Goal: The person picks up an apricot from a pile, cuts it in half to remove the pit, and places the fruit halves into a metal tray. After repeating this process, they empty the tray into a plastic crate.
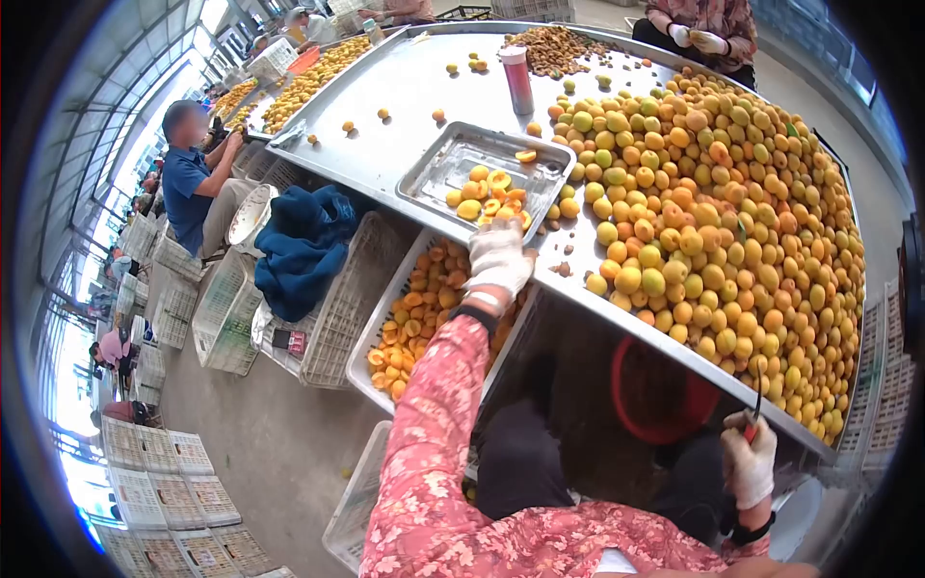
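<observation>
My left hand [499,258], in a white glove, is closed over the near rim of a metal tray [438,154]. Its fingertips lie against apricot halves [493,204] heaped at that end and are partly hidden. Down at the right, my gloved right hand [750,460] is wrapped round the red handle of a small knife [758,390], its thin blade pointing up. Whole apricots [694,231] form a large pile on the metal table [371,159], beyond the knife. Below the tray, a white crate [361,356] holds many more apricot halves [409,323].
A red-and-white tumbler [516,79] stands behind the tray, near a heap of pits [559,48]. Under the table is a red basin [660,390]. Dark blue cloth [303,246] drapes over crates at left. A seated person [193,178] works there; another person's gloved hands [699,39] show opposite.
</observation>
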A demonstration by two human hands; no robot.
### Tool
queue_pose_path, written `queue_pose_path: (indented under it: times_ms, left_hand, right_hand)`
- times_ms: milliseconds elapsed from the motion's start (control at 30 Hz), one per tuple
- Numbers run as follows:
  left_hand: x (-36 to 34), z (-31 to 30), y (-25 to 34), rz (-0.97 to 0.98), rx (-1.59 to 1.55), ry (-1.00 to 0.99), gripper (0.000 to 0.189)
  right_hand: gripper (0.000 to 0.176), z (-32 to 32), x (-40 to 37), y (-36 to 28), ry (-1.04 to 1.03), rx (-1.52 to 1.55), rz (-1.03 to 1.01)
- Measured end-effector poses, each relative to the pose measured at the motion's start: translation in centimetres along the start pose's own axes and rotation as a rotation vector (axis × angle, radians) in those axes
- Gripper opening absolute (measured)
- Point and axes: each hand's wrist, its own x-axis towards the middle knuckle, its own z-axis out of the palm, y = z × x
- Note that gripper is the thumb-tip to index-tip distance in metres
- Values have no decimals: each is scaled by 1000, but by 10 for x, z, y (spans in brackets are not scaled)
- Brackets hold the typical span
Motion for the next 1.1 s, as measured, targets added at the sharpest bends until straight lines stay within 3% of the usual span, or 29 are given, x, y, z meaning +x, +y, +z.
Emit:
queue_pose_path:
  times_ms: [33, 100, 133, 300, 333, 500, 567, 600, 633, 700, 900, 1033, 1100]
  left_hand:
    - [12, 22, -2, 31, 75, -2, 41]
    - [40, 34, 6, -60, 119, -295, 39]
    - [49, 45, 5, -56, 124, -312, 29]
    - [59, 57, 10, 27, 207, -249, 22]
    - [58, 49, 9, 21, 213, -237, 23]
    - [37, 25, 6, 43, 175, -204, 29]
    - [37, 14, 16, 48, 151, -222, 21]
    - [36, 10, 17, 48, 116, -204, 19]
    - [35, -2, 20, 53, 84, -192, 17]
    - [35, -16, 12, 85, 124, -76, 13]
    - [-29, -117, 14, 254, 7, -20, 21]
    - [-90, -168, 12, 180, -147, 97, 20]
    - [-118, -190, 7, 84, -428, 144, 21]
  right_hand:
    - [16, 5, 1, -1, 10, -40, 8]
    - [18, 12, 4, -1, 34, -93, 36]
    - [18, 13, 8, 5, 19, -109, 34]
    - [19, 28, 19, 13, -77, -110, 25]
    - [20, 33, 24, 28, -84, -211, -234]
    - [25, 49, 10, 40, -245, -272, -295]
    - [26, 51, 2, 40, -286, -305, -286]
    - [29, 52, -1, 45, -283, -448, -450]
    - [33, 52, -7, 48, -279, -585, -607]
    - [31, 50, -17, 46, -273, -605, -652]
    - [31, 39, -30, 67, -159, -669, -674]
    - [32, 45, -39, 73, -188, -762, -654]
    - [32, 47, -45, 74, -219, -797, -671]
